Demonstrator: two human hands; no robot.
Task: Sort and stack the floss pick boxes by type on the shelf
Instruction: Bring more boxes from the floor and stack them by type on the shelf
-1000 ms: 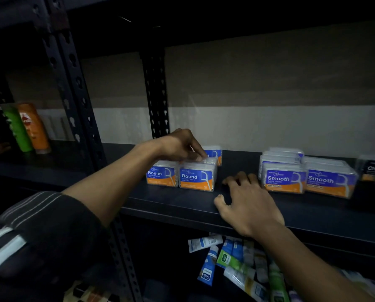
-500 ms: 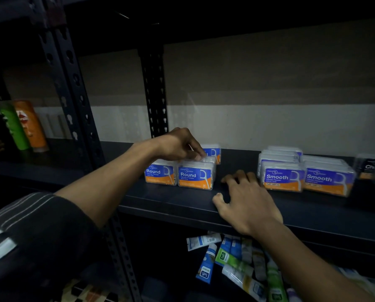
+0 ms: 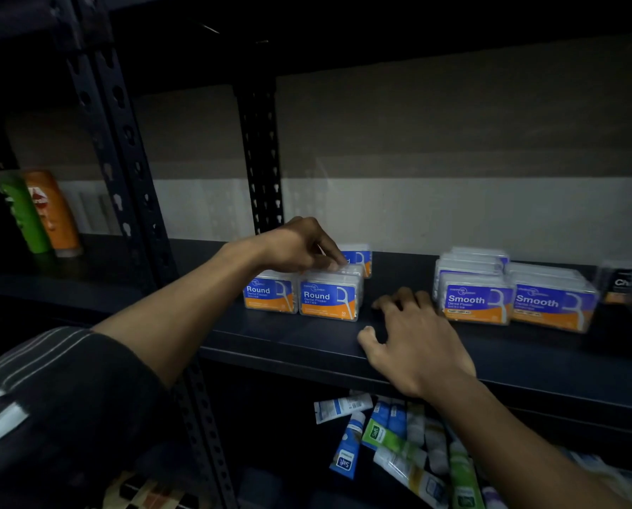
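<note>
Clear floss pick boxes with blue and orange labels stand on a dark shelf [image 3: 307,343]. Two "Round" boxes sit side by side, the left one [image 3: 269,292] and the right one [image 3: 329,299], with a third box [image 3: 360,257] behind them. My left hand [image 3: 299,246] rests on top of the Round boxes, fingertips pressing the top of the right one. To the right stand "Smooth" boxes, one group [image 3: 474,301] beside another [image 3: 551,306], each with more boxes behind. My right hand [image 3: 413,339] lies flat on the shelf between the two groups, fingers spread, holding nothing.
Dark-labelled boxes [image 3: 625,288] sit at the far right of the shelf. A green bottle [image 3: 24,211] and an orange bottle [image 3: 55,214] stand at the far left behind a perforated upright [image 3: 123,159]. Several toothpaste tubes [image 3: 391,439] lie on the shelf below.
Both hands stay where they were; only the view has shifted slightly.
</note>
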